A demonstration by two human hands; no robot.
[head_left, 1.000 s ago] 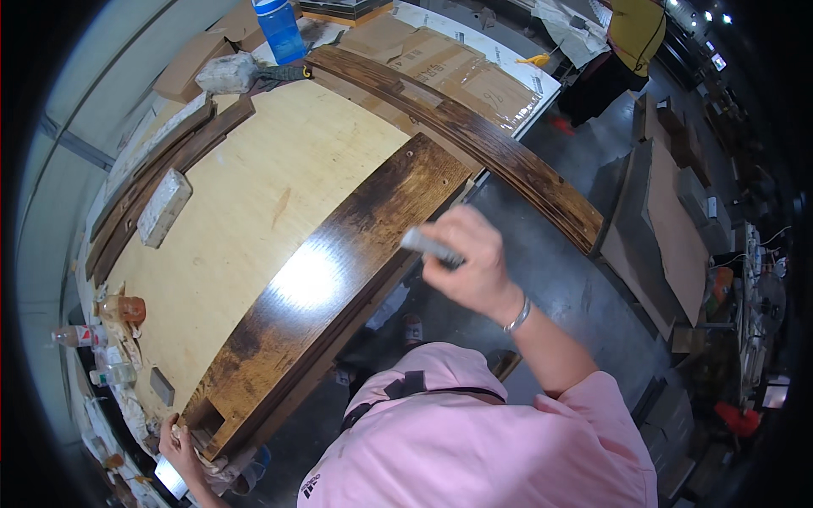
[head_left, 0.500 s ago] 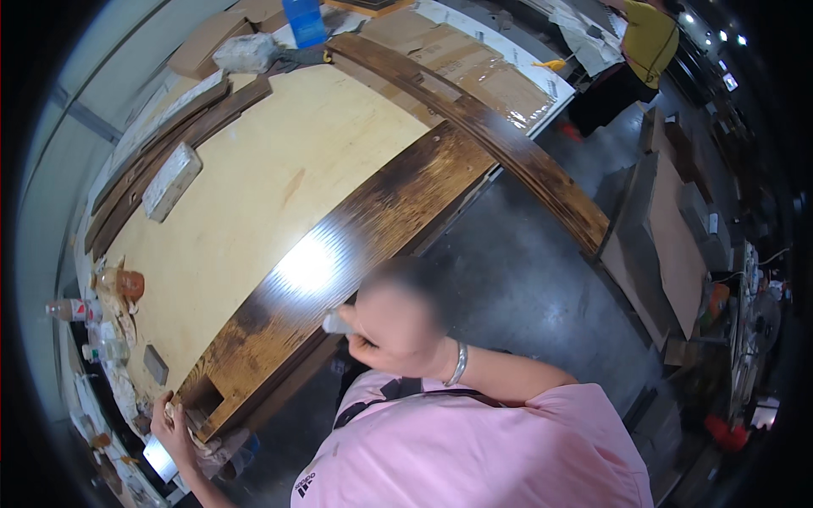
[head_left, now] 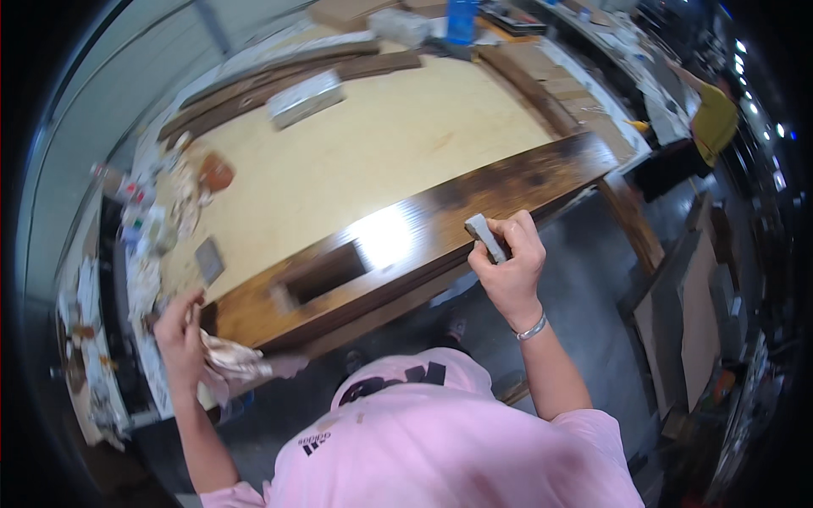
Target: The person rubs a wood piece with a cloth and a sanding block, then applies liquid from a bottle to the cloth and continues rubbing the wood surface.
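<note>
A long brown wooden board (head_left: 440,216) with grain and dark scorched-looking patches lies along the near edge of the pale worktable (head_left: 406,127). A dark rectangle (head_left: 326,273), seemingly a cut-out, shows nearer its left end. Fingers and thumb of my right hand (head_left: 518,258) pinch a small grey-and-white block (head_left: 484,235) above the board's front edge. My left hand (head_left: 179,339) is at the board's left end, closed on a crumpled pinkish cloth (head_left: 233,360) that trails to the right. Motion blurs this hand and the cloth.
A foil-like wrapped block (head_left: 306,99) lies before dark wooden strips (head_left: 279,93). Bottles (head_left: 127,186), an orange-brown jar (head_left: 217,171) and a flat grey piece (head_left: 208,260) are at left. Another board (head_left: 631,220) passes beneath the right end. A co-worker (head_left: 711,127) stands far right.
The view has turned. My right hand has moved right, away from my body, with the block. The board appears slid rightward, its far end now over the crossing board. My left hand still has the cloth.
</note>
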